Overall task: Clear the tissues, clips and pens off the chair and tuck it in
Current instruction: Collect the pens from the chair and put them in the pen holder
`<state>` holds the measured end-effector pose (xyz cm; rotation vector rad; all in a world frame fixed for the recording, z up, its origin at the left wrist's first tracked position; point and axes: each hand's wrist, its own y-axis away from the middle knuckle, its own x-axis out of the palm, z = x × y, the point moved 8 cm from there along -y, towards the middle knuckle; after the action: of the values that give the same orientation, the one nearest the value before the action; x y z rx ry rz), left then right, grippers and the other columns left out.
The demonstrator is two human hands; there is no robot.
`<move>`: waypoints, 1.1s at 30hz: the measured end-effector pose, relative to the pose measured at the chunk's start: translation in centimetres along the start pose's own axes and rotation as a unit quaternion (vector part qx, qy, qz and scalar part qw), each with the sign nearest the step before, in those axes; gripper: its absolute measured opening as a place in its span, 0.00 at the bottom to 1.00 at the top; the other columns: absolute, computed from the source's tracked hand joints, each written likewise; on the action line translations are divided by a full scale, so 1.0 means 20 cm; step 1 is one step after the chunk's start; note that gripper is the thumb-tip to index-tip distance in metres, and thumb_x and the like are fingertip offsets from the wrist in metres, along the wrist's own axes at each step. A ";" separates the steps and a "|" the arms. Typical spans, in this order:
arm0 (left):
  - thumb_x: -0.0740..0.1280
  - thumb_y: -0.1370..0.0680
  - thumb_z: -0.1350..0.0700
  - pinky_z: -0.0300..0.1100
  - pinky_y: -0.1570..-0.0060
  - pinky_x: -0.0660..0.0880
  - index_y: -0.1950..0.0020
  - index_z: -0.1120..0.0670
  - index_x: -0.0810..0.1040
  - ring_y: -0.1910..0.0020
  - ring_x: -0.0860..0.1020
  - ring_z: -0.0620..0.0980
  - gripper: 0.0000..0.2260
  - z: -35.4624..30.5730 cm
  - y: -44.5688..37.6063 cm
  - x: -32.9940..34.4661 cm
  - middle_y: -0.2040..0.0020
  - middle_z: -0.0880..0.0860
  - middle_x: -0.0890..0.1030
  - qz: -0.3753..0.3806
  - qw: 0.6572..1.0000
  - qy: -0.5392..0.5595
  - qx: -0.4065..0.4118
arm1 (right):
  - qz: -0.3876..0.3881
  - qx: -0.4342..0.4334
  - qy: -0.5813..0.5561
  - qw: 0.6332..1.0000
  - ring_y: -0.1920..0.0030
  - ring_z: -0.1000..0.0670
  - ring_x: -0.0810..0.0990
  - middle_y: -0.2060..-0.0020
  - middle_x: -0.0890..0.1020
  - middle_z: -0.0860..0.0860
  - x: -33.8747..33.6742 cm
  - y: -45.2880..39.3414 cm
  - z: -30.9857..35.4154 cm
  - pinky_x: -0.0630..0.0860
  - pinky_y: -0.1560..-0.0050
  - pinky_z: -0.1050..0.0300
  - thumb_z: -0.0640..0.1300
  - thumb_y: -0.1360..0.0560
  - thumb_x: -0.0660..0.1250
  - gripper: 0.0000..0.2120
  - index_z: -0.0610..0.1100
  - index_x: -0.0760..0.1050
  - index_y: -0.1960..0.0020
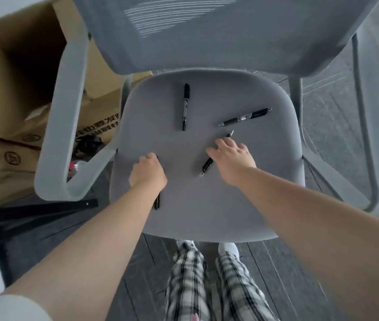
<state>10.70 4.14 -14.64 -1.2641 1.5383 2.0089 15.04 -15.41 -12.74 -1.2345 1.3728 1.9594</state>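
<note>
A grey office chair with a padded seat [207, 205] fills the view. Several black pens lie on it: one upright near the back [185, 106], one slanted at the right [245, 117], one under my right hand [207, 166], its tip showing past the fingers. My right hand [232, 156] hovers over that pen, fingers spread, nothing gripped. My left hand [148, 173] is closed around another black pen [156, 202], whose end sticks out below the wrist. No tissues or clips are visible.
Open cardboard boxes [17, 93] stand left of the chair, beside its left armrest [68, 126]. The right armrest [366, 126] is at the right edge. A black bar [35, 208] crosses lower left. My legs in plaid trousers [207, 281] stand on dark floor.
</note>
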 end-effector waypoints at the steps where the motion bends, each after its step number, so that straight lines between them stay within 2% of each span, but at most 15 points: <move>1: 0.66 0.23 0.58 0.51 0.48 0.74 0.35 0.61 0.65 0.39 0.74 0.62 0.20 -0.01 -0.02 0.00 0.38 0.60 0.73 -0.002 1.000 -0.002 0.002 | -0.001 -0.002 0.006 1.000 0.32 0.45 0.62 0.39 0.68 0.47 0.01 -0.01 0.00 0.64 0.36 0.49 0.31 0.31 0.63 0.27 0.48 0.67 0.35; 5: 0.63 0.23 0.62 0.50 0.52 0.74 0.37 0.62 0.67 0.42 0.76 0.62 0.15 -0.07 -0.07 -0.04 0.41 0.61 0.75 -0.022 0.999 0.011 0.026 | -0.004 -0.002 0.033 0.999 0.36 0.44 0.66 0.44 0.71 0.47 0.01 -0.05 0.01 0.60 0.32 0.49 0.30 0.32 0.63 0.22 0.45 0.71 0.40; 9: 0.57 0.22 0.65 0.51 0.55 0.70 0.39 0.64 0.66 0.44 0.74 0.64 0.11 -0.19 -0.09 -0.10 0.40 0.63 0.73 -0.070 0.992 0.050 0.088 | -0.008 -0.010 0.041 0.999 0.38 0.44 0.69 0.44 0.73 0.46 -0.01 -0.09 0.03 0.60 0.30 0.49 0.30 0.31 0.63 0.20 0.43 0.72 0.41; 12: 0.55 0.22 0.68 0.47 0.62 0.65 0.40 0.64 0.65 0.50 0.76 0.64 0.10 -0.26 -0.11 -0.19 0.41 0.63 0.72 -0.104 0.985 0.084 0.112 | -0.022 0.002 0.010 1.000 0.41 0.42 0.72 0.46 0.75 0.45 -0.06 -0.11 0.01 0.65 0.35 0.51 0.30 0.30 0.62 0.19 0.42 0.69 0.40; 14: 0.55 0.20 0.66 0.47 0.63 0.64 0.39 0.64 0.65 0.50 0.77 0.64 0.10 -0.31 -0.13 -0.26 0.41 0.63 0.73 -0.118 0.980 0.104 0.119 | -0.041 0.026 -0.015 0.999 0.43 0.41 0.73 0.47 0.75 0.44 -0.10 -0.12 -0.02 0.66 0.39 0.51 0.31 0.29 0.61 0.18 0.42 0.68 0.41; 16: 0.55 0.18 0.60 0.49 0.58 0.67 0.36 0.64 0.65 0.45 0.76 0.64 0.13 -0.36 -0.16 -0.32 0.39 0.63 0.73 -0.122 0.975 0.136 0.124 | -0.068 0.050 -0.022 0.996 0.43 0.42 0.73 0.47 0.75 0.45 -0.15 -0.13 -0.08 0.65 0.39 0.51 0.31 0.29 0.61 0.18 0.42 0.68 0.40; 18: 0.57 0.18 0.55 0.50 0.49 0.71 0.34 0.63 0.66 0.39 0.73 0.62 0.16 -0.42 -0.21 -0.37 0.36 0.62 0.72 -0.118 0.970 0.167 0.132 | -0.100 0.080 -0.020 0.992 0.43 0.42 0.72 0.47 0.74 0.45 -0.19 -0.14 -0.15 0.64 0.38 0.51 0.32 0.29 0.61 0.18 0.42 0.69 0.40; 21: 0.62 0.20 0.52 0.50 0.42 0.70 0.34 0.62 0.66 0.35 0.69 0.59 0.19 -0.50 -0.32 -0.40 0.35 0.60 0.71 -0.112 0.967 0.180 0.143 | -0.123 0.119 -0.011 0.985 0.41 0.41 0.70 0.44 0.72 0.44 -0.23 -0.17 -0.24 0.64 0.38 0.50 0.32 0.29 0.61 0.17 0.41 0.70 0.40; 27: 0.67 0.23 0.52 0.52 0.40 0.70 0.35 0.62 0.66 0.34 0.68 0.60 0.22 -0.64 -0.48 -0.39 0.35 0.60 0.71 -0.113 0.969 0.154 0.155 | -0.118 0.153 -0.007 0.981 0.38 0.42 0.69 0.40 0.70 0.44 -0.18 -0.26 -0.35 0.66 0.38 0.50 0.31 0.31 0.64 0.25 0.42 0.67 0.35; 30: 0.67 0.24 0.55 0.52 0.39 0.70 0.35 0.62 0.66 0.33 0.68 0.59 0.22 -0.66 -0.52 -0.36 0.34 0.60 0.70 -0.107 0.975 0.134 0.143 | -0.113 0.165 -0.013 0.980 0.37 0.42 0.68 0.42 0.73 0.44 -0.15 -0.27 -0.37 0.66 0.38 0.51 0.30 0.30 0.62 0.24 0.43 0.68 0.36; 33: 0.65 0.23 0.58 0.52 0.39 0.70 0.34 0.62 0.65 0.33 0.69 0.60 0.20 -0.66 -0.52 -0.33 0.33 0.60 0.70 -0.087 0.982 0.105 0.130 | -0.100 0.164 -0.003 0.981 0.38 0.41 0.68 0.44 0.74 0.44 -0.12 -0.28 -0.37 0.65 0.40 0.51 0.30 0.30 0.62 0.20 0.42 0.71 0.40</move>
<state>27.56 -2.08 -16.26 -1.4806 1.6547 1.5494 23.57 -19.52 -14.20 -1.1561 1.4375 1.5294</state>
